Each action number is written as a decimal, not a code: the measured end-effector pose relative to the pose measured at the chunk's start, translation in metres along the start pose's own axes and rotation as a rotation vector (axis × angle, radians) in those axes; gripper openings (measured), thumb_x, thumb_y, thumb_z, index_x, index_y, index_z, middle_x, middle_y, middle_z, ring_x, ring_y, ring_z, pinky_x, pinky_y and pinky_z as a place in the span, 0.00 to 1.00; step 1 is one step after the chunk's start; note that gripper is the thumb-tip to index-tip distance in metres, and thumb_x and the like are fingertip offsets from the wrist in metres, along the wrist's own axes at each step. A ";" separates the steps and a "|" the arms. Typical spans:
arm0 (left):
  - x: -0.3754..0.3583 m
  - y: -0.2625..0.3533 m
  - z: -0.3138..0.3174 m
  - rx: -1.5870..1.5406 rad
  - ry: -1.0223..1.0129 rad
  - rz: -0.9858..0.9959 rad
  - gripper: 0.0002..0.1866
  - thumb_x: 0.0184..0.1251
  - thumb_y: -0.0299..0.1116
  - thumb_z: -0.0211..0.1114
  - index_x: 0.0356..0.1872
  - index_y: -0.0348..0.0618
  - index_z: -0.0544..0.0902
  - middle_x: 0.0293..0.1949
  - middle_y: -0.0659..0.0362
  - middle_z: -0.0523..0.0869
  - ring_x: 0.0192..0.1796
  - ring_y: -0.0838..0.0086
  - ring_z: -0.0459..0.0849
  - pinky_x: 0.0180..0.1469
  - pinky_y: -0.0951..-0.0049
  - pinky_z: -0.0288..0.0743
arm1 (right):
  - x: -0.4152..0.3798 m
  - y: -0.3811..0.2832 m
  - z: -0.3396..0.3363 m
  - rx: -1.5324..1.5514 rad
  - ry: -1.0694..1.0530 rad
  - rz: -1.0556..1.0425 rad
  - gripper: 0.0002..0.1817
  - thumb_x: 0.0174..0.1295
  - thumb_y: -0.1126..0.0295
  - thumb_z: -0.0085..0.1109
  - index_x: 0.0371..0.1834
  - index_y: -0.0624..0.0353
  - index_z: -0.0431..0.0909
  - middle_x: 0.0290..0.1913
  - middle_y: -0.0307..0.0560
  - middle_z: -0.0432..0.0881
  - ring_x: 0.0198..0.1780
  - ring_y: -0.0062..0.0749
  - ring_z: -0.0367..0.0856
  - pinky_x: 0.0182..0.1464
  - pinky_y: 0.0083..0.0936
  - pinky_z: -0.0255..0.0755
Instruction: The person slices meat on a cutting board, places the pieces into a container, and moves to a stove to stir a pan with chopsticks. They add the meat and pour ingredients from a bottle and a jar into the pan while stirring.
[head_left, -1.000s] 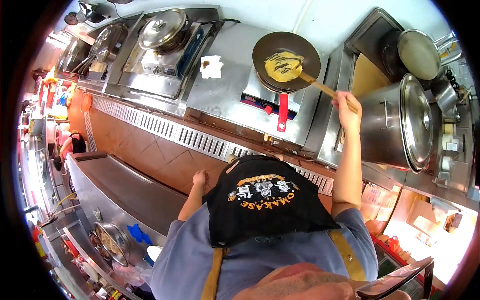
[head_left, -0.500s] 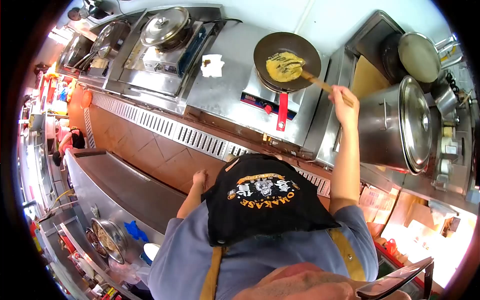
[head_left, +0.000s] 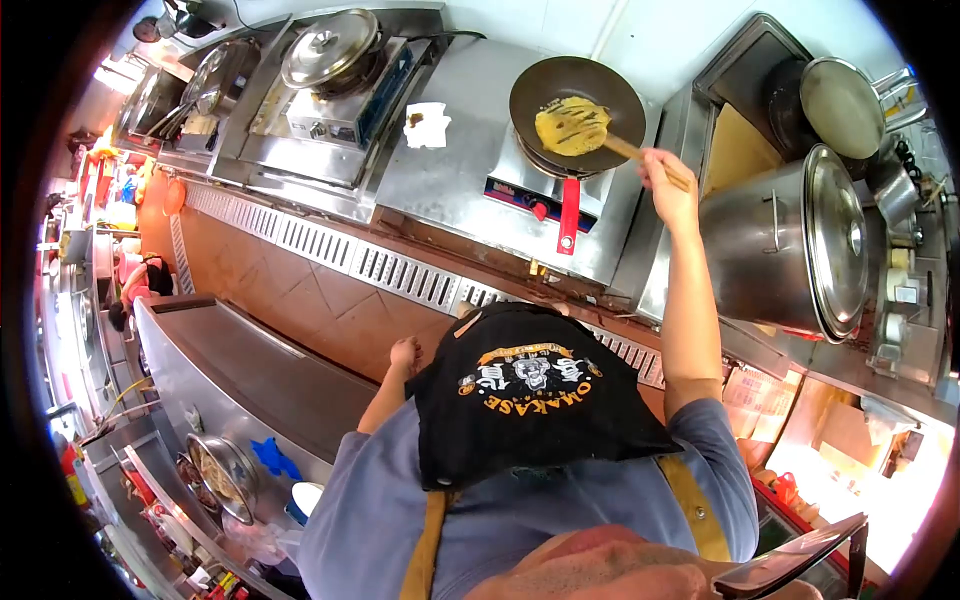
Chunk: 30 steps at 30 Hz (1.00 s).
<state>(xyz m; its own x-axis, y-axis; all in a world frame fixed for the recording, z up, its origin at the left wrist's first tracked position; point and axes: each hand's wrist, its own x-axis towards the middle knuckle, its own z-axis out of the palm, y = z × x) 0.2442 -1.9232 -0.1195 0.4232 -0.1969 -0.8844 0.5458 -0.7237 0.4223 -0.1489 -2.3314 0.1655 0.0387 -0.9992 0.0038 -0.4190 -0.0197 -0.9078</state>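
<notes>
The wooden handle of a utensil (head_left: 624,149) is gripped in the right hand (head_left: 668,180), with the fingers wrapped around it. From the hand, the utensil's long axis is slanted leftward and away from the body, so that the working end is pointed into a dark frying pan (head_left: 620,90); a short length of the handle is left showing on the hand's right side. The far end is placed at the near right edge of the yellow food (head_left: 573,126), and its shape cannot be made out.

The pan is set on a burner (head_left: 518,193), left of the right hand and slightly beyond it. Its red handle (head_left: 569,215) is pointed almost straight back toward the body, at an angle to the utensil. White paper (head_left: 427,125) is laid farther left of the hand, on the steel counter (head_left: 455,140). To the hand's right, a large lidded pot (head_left: 755,240) is placed close by.

The left hand (head_left: 405,353) is held low beside the black apron (head_left: 535,440), well apart from the pan; whether its fingers are spread or closed cannot be told.
</notes>
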 end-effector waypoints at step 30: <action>0.023 0.009 -0.011 0.058 -0.054 0.038 0.09 0.68 0.36 0.59 0.41 0.42 0.80 0.29 0.61 0.80 0.26 0.76 0.77 0.26 0.75 0.71 | 0.003 -0.021 0.007 0.240 -0.049 0.008 0.13 0.70 0.66 0.52 0.48 0.63 0.80 0.38 0.43 0.85 0.40 0.25 0.84 0.42 0.20 0.77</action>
<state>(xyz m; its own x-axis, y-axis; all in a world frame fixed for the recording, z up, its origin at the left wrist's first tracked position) 0.2669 -1.9273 -0.1342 0.4022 -0.2589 -0.8782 0.4864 -0.7522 0.4446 -0.1338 -2.3340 0.1819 0.0830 -0.9964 -0.0186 -0.1925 0.0023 -0.9813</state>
